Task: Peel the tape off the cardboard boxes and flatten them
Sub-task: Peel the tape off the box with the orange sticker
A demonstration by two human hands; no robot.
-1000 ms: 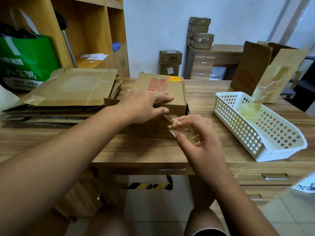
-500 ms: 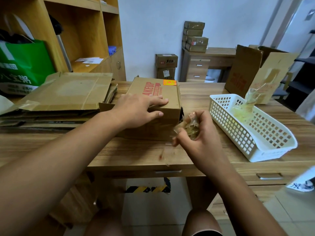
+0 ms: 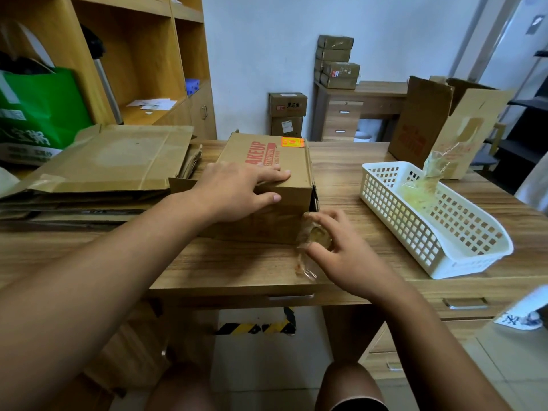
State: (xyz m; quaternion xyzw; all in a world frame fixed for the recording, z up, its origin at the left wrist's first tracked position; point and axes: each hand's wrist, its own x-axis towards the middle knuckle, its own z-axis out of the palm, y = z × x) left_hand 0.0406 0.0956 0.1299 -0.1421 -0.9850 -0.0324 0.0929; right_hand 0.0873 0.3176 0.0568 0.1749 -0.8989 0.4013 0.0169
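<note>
Peeling: right hand (image 3: 341, 256) pinches a crumpled tape strip (image 3: 314, 236) at the lower right corner of the box (image 3: 296, 173), centre frame.
Hold-down: left hand (image 3: 234, 188) lies flat on the box top, fingers straight.
Done: flattened cardboard (image 3: 112, 158) stacked at left; tape wad (image 3: 421, 197) in the white basket (image 3: 394, 212) at right.
Left: this box not yet flattened; open box (image 3: 424, 120) upper right likely too.

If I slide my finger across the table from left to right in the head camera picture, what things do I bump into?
Stack of flattened brown cardboard → brown cardboard box with red lettering → white plastic lattice basket.
</note>
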